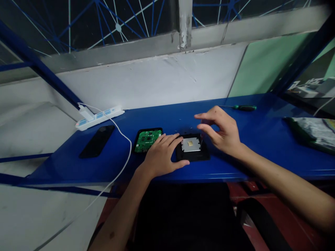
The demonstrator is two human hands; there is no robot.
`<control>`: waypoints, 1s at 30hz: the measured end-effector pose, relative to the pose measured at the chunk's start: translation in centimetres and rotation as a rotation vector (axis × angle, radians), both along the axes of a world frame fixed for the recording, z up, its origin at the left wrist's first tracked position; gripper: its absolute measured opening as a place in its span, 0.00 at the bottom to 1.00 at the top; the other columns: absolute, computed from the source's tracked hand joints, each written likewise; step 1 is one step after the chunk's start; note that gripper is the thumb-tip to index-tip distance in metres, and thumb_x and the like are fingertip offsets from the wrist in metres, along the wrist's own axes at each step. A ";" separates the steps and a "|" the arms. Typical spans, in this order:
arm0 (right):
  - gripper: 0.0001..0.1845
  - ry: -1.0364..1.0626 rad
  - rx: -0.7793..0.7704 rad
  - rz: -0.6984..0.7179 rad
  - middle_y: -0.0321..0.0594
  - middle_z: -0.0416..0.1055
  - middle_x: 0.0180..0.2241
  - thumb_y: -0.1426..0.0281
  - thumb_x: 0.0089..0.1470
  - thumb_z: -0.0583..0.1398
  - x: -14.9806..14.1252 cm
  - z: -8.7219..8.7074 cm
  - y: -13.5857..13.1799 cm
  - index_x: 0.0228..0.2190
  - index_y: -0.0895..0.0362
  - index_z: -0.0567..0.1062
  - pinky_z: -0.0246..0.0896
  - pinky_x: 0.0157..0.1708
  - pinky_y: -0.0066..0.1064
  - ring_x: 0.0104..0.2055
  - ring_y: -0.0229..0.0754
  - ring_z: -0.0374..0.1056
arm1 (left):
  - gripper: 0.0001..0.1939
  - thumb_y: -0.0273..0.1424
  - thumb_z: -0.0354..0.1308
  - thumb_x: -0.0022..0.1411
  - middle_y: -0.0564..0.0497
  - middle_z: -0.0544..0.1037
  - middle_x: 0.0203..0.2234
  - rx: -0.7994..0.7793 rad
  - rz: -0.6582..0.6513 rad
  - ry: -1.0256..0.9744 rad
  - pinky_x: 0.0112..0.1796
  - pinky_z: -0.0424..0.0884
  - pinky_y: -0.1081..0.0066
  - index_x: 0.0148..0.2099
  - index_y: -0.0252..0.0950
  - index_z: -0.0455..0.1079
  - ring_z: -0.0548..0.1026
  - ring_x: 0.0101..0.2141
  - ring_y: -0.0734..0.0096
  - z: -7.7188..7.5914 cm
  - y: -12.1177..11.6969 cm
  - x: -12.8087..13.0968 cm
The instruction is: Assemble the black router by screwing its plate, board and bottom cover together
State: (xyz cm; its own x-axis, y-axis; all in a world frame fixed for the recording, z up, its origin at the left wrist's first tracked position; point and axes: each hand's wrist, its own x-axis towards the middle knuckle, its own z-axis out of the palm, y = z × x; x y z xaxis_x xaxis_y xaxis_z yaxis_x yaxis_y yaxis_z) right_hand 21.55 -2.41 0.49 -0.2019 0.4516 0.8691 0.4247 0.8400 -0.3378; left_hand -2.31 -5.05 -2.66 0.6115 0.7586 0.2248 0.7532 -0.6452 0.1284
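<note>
near the front edge of a glossy blue tabletop (261,139), in the head view, lies a flat black rectangular cover (205,154), bearing a silver metal plate (197,146) with a small gold-coloured square (190,143) at its middle. the person's left hand (161,155) lies palm down at the cover's left side, fingers stretched out and only slightly parted, the foremost tips at its far left corner and the thumb reaching along its near edge; it grips nothing around, and seems laid there to keep the cover from sliding. the right hand (220,130) hangs above the cover's right end, forefinger and thumb bent toward each other with a modest gap between; nothing clear shows in that gap, though something tiny could be hidden, and the lifted wrist probably keeps the plate uncovered. just left of the cover, partly behind the left hand, sits a green circuit board (143,141) in a shallow black casing (135,143), face up, perhaps for easy reach. beyond the cover to the right rests a green-and-black-handled screwdriver (244,108), likely set aside yet handy. well left of the cover are a black phone (97,141) and a white power strip (101,118), seemingly kept off the working spot.
</note>
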 end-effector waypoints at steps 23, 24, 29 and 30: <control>0.17 0.105 -0.051 -0.024 0.37 0.78 0.36 0.70 0.60 0.62 -0.1 -0.3 -0.6 0.51 0.49 0.75 0.71 0.32 0.33 0.32 0.38 0.74 | 0.40 0.58 0.55 0.62 0.45 0.63 0.66 -0.016 0.000 -0.007 0.66 0.52 0.48 0.67 0.39 0.59 0.61 0.65 0.51 0.2 -0.1 0.0; 0.15 0.127 -0.096 -0.008 0.38 0.79 0.39 0.71 0.62 0.60 -0.1 -0.4 -0.7 0.51 0.50 0.75 0.72 0.31 0.33 0.33 0.38 0.76 | 0.40 0.58 0.55 0.62 0.45 0.63 0.66 -0.018 0.001 -0.010 0.66 0.52 0.48 0.67 0.39 0.59 0.61 0.65 0.51 0.2 -0.1 0.0; 0.16 0.119 -0.161 0.085 0.42 0.78 0.42 0.68 0.68 0.49 0.1 -0.3 -0.6 0.47 0.52 0.76 0.72 0.35 0.37 0.37 0.41 0.76 | 0.40 0.58 0.55 0.62 0.45 0.62 0.67 -0.025 0.002 -0.013 0.66 0.51 0.48 0.67 0.40 0.59 0.61 0.65 0.51 0.2 -0.2 0.0; 0.16 0.090 -0.130 0.079 0.42 0.77 0.41 0.67 0.68 0.50 0.2 -0.2 -0.4 0.47 0.52 0.76 0.72 0.36 0.38 0.38 0.42 0.75 | 0.40 0.58 0.56 0.62 0.45 0.62 0.66 -0.025 0.003 -0.012 0.66 0.51 0.49 0.67 0.40 0.59 0.61 0.65 0.51 0.2 -0.2 0.0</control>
State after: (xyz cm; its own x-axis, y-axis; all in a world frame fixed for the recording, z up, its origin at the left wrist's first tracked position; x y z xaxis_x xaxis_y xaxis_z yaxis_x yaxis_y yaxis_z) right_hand 21.70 -2.84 0.27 -0.1650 0.5476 0.8203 0.3224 0.8160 -0.4799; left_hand -2.31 -5.25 -2.44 0.6067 0.7658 0.2133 0.7534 -0.6395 0.1533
